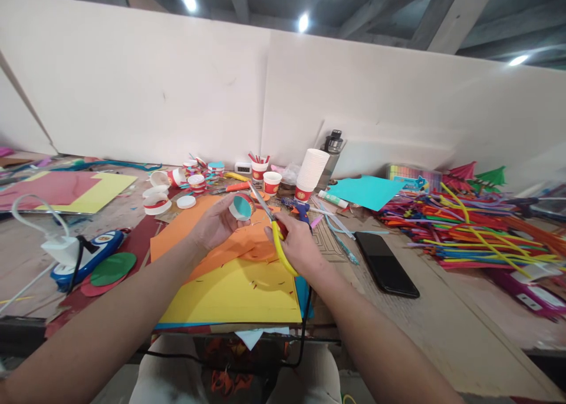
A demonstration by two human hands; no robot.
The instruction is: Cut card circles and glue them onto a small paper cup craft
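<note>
L grip (215, 223) clasps short red-and-white paper cup w/ teal inside (241, 207), above orange paper (177, 242); R grip (301, 245) holds yellow-handled metal scissors (260, 199) nearby. Best keep blades off L fingers.

1. No word, brand or number is legible; these printed marks show but cannot be read.
2. Paper cup (272, 183), centre of the frame: a yellow emblem on its red band, too small to read.
3. Cup stack (311, 169), just right of centre: a similar emblem on the red band near its base.
4. Cup of red sticks (259, 171), centre: another small yellow emblem.
5. Marker case (414, 180), right of centre: a blue label with blurred print.
6. Green-and-white tube (333, 199), right of centre: blurred marking.
</note>
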